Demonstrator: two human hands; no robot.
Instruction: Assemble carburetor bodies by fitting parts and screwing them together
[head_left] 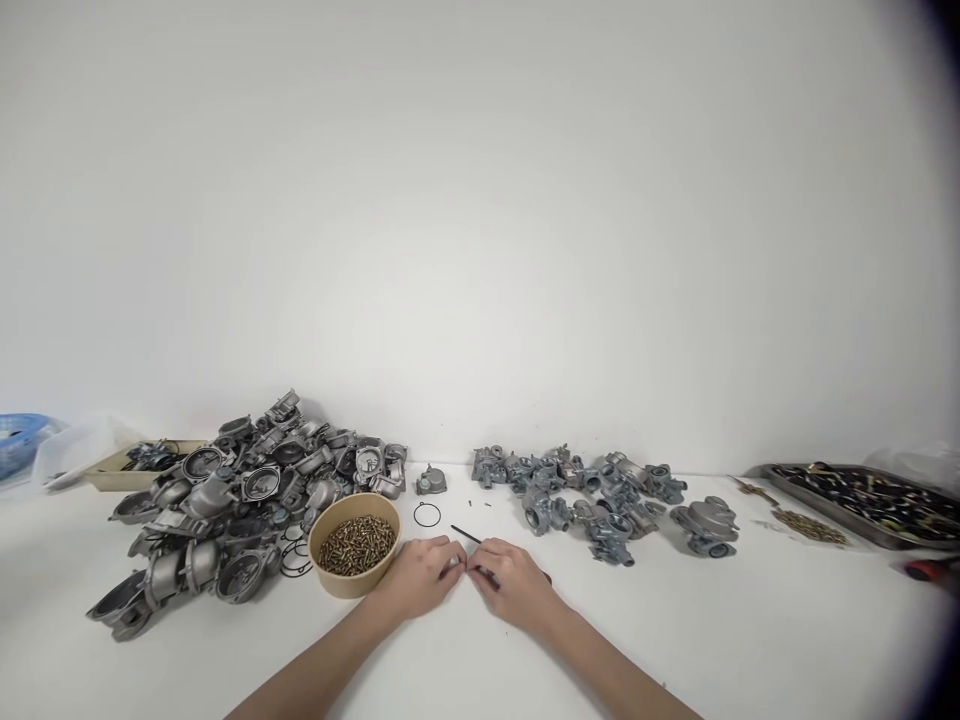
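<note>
My left hand (427,576) is closed in a pinch just right of a round tub (322,570) full of small brass-coloured jets. Whatever lies between its fingertips is too small to make out. My right hand (514,580) meets it fingertip to fingertip, closed around a thin screwdriver (466,534). The dark shaft points up and left past the fingers, and the handle's end shows behind the palm. Beyond the hands lie a black rubber ring (427,515) and a small grey metal cover (431,481).
A large heap of grey metal bowls (262,485) covers the left side. Several carburetor bodies (547,510) lie at right, beside a larger carburetor piece (705,525). Farther right are brass parts (810,527) and a dark tray (847,525). The white wall (480,250) stands behind.
</note>
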